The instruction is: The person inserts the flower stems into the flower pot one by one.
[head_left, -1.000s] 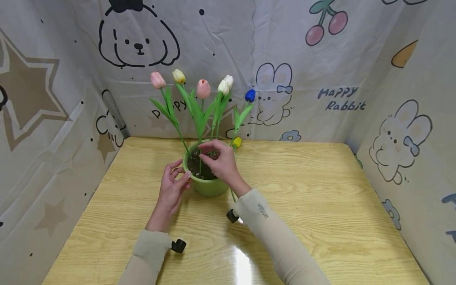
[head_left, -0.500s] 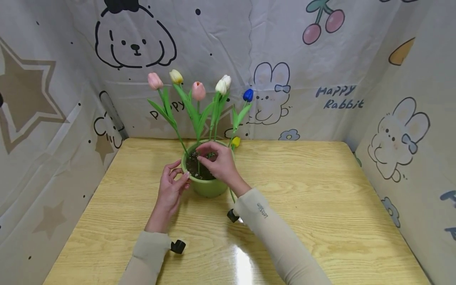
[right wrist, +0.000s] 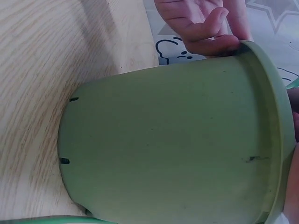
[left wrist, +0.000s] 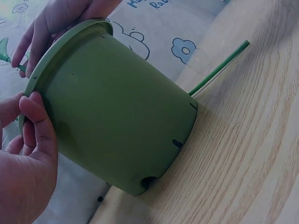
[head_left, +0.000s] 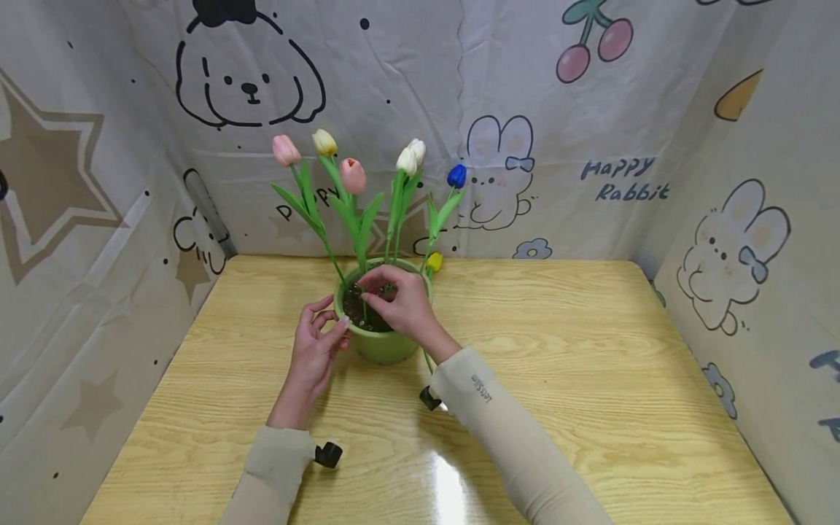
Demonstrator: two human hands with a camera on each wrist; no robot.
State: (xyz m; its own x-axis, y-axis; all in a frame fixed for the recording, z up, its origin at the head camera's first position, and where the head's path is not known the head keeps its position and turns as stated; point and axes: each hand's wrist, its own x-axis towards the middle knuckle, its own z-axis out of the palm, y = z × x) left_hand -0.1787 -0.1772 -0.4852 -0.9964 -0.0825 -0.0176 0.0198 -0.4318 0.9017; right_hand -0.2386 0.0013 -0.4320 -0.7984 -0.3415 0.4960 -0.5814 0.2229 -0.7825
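Observation:
My left hand (head_left: pixel 319 346) grips the near-left rim of a green flowerpot (head_left: pixel 387 347), thumb and fingers pinching the edge in the left wrist view. Dark soil (head_left: pixel 357 306) fills the pot. Over the soil, my right hand (head_left: pixel 405 302) pinches the stem of a pink tulip (head_left: pixel 353 176) between thumb and fingers; the stem runs down to the soil below the fingertips. Around it stand another pink tulip (head_left: pixel 286 149), a pale yellow tulip (head_left: pixel 324 142), white tulips (head_left: pixel 407 161) and a blue tulip (head_left: pixel 457 176). The right hand hides part of the soil.
A bright yellow tulip (head_left: pixel 434 262) shows low behind the pot's right side. A green stem (left wrist: pixel 219 67) lies on the wooden table (head_left: pixel 558 364) beside the pot's base. Printed cloth (head_left: pixel 420 65) hangs at the back and both sides.
The pink tulip in my right hand has tilted left, its bloom moving away from the white ones. My right hand has shifted slightly left; my left hand stays on the rim.

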